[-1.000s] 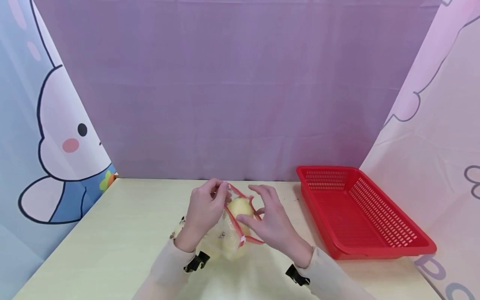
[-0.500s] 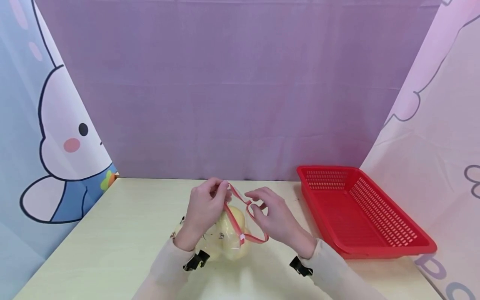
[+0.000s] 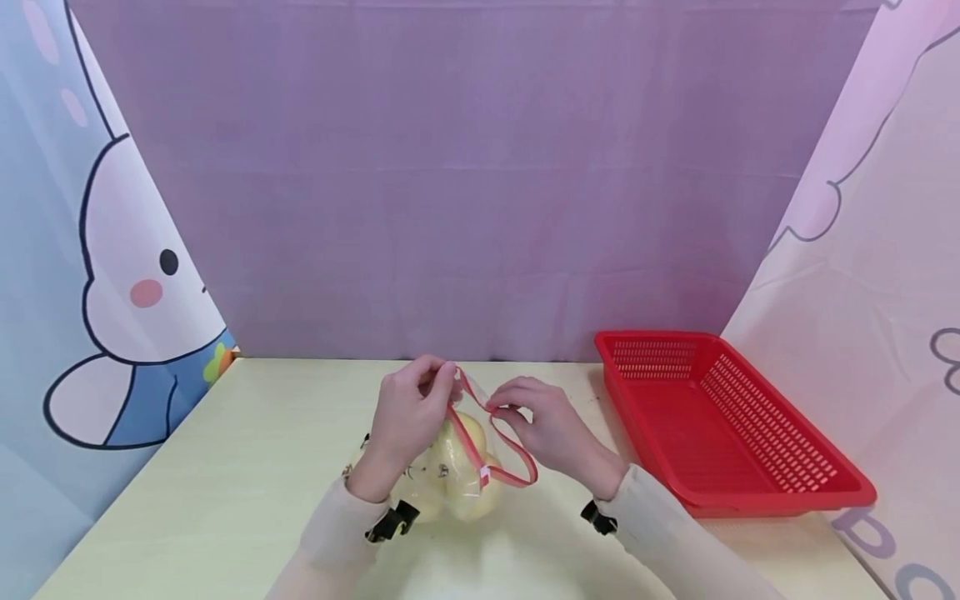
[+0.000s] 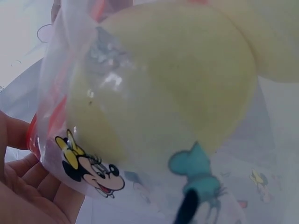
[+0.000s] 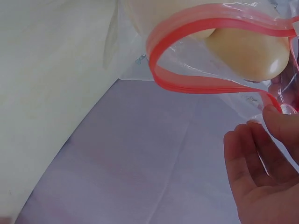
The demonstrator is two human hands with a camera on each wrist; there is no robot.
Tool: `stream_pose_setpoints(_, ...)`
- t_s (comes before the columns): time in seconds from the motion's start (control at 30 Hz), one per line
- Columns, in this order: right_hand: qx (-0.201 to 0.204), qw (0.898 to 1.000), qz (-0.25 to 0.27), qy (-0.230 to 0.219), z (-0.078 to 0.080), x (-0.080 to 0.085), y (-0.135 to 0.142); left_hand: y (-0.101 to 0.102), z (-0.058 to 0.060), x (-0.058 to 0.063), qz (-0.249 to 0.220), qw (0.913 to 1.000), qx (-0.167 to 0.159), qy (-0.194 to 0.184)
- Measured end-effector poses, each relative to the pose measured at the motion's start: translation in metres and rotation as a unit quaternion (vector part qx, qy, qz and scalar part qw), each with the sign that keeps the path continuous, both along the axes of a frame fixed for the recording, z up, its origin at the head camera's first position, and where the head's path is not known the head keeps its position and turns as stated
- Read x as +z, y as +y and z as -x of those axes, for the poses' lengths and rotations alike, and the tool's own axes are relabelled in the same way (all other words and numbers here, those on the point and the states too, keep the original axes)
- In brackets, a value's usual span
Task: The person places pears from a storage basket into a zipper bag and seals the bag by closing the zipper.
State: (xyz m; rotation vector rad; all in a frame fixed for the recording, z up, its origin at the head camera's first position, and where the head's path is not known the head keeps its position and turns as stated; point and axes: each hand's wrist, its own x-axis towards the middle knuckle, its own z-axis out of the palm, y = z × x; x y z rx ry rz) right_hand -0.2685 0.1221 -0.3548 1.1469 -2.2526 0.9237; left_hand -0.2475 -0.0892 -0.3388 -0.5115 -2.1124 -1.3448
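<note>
A pale yellowish counter [image 3: 225, 500] reaches back to a faintly creased purple cloth [image 3: 480, 183]. At left hangs a light-blue sheet [image 3: 37, 250] bearing a white cartoon figure [image 3: 135, 225]; at right, a pale pinkish sheet [image 3: 885, 292], its cropped lilac marks [image 3: 885, 546] possibly lettering. Light looks soft.

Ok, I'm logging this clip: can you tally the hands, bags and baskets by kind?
Hands: 2, left hand and right hand
Clear bag: 1
Red basket: 1
Total: 4, leaving out the yellow pieces inside the bag, which overlap too much to count surely.
</note>
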Motion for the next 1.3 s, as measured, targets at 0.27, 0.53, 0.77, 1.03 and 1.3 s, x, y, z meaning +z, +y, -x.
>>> stream_pose_setpoints(0.27, -0.036, 0.998, 0.022, -0.044, -0.001, -0.003, 0.004, -0.001, 0.002, -0.002, -0.011, 0.9998, -0.004, 0.015)
stream_pose_setpoints(0.53, -0.055, 0.995, 0.051, -0.063, -0.027, 0.004, 0.007, -0.002, 0.004, 0.000, -0.015, 0.9998, 0.001, 0.016)
stream_pose_setpoints(0.77, -0.005, 0.987, -0.018, -0.162, -0.052, 0.000, -0.003, -0.002, 0.005, -0.001, -0.017, 0.9998, 0.000, 0.013)
stream_pose_setpoints(1.03, -0.056, 0.964, -0.057, -0.254, -0.061, -0.011, -0.021, -0.003, 0.005, -0.003, -0.020, 0.9997, 0.001, 0.015)
stream_pose_setpoints(1.3, -0.070, 0.950, 0.027, -0.302, -0.050, -0.011, -0.017, -0.005, 0.004, -0.001, -0.024, 0.9991, 0.020, 0.030)
